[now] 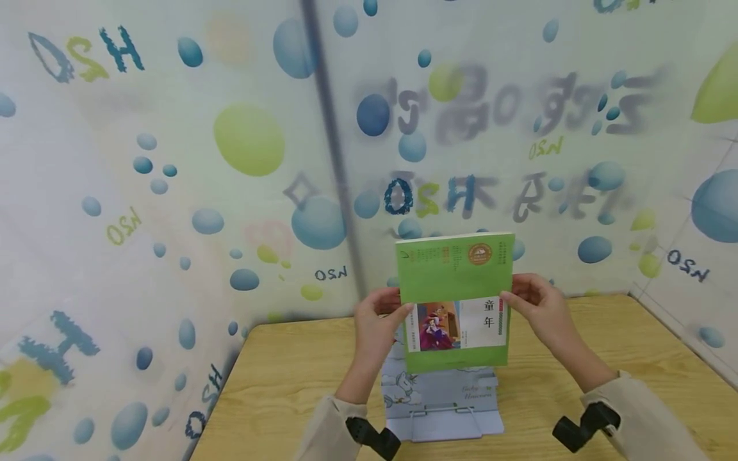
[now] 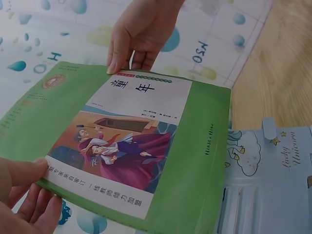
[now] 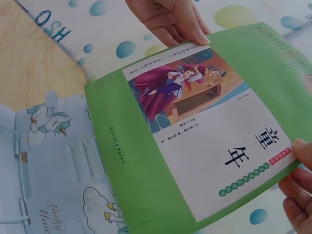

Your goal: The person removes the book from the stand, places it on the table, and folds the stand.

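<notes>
A green book (image 1: 454, 282) with a white panel and a picture on its cover is held up, cover facing me, in the head view. My left hand (image 1: 377, 323) pinches its left edge, thumb on the cover and fingers behind. On the opposite edge my right hand (image 1: 539, 310) grips it the same way, as the right wrist view shows with the right hand (image 3: 298, 183) at the cover's side. Below and behind the book stands a pale blue book stand (image 1: 444, 426) with unicorn drawings and a wire holder; the book hides its upper part.
The wooden table (image 1: 294, 384) carries the stand. Behind it rises a pale curtain (image 1: 173, 256) printed with blue and green dots and letters, with another curtained side at the right. A black wrist camera (image 1: 373, 438) sits at my left sleeve.
</notes>
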The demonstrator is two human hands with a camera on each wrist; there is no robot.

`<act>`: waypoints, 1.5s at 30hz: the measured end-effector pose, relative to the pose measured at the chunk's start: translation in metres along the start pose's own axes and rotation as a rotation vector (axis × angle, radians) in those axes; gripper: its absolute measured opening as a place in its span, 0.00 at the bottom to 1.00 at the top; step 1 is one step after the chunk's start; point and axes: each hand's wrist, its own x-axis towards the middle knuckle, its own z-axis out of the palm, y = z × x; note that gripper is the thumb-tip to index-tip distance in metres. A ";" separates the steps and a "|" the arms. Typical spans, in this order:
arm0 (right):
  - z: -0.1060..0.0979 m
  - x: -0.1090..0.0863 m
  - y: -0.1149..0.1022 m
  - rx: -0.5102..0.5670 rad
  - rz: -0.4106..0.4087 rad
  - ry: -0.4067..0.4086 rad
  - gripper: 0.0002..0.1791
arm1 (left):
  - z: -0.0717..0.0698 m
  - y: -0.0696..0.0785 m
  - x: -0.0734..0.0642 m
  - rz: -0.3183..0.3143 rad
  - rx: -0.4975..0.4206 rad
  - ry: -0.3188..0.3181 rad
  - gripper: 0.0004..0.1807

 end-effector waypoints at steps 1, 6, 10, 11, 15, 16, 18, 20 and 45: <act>-0.003 -0.001 0.000 -0.005 -0.003 0.001 0.17 | 0.002 0.002 0.000 -0.007 -0.002 -0.004 0.16; -0.018 -0.004 0.002 -0.023 -0.007 0.010 0.17 | 0.013 0.019 -0.007 -0.018 -0.019 -0.028 0.16; -0.031 -0.007 0.003 -0.054 -0.010 0.025 0.18 | 0.025 0.015 -0.007 -0.009 -0.035 -0.041 0.15; -0.034 -0.008 0.003 -0.063 -0.008 0.029 0.18 | 0.028 0.011 -0.006 -0.005 -0.046 -0.045 0.15; -0.046 -0.012 0.004 -0.091 0.003 0.037 0.19 | 0.041 0.004 -0.007 0.010 -0.078 -0.062 0.15; -0.049 -0.013 0.004 -0.097 0.007 0.040 0.19 | 0.044 0.004 -0.007 0.016 -0.086 -0.065 0.15; -0.054 -0.015 0.005 -0.110 0.011 0.050 0.19 | 0.050 0.002 -0.008 0.024 -0.093 -0.068 0.15; -0.060 -0.016 0.006 -0.125 0.005 0.059 0.18 | 0.056 0.002 -0.009 0.025 -0.101 -0.073 0.15; -0.122 -0.038 0.040 -0.275 0.139 0.081 0.24 | 0.134 -0.015 -0.036 -0.133 -0.245 -0.120 0.14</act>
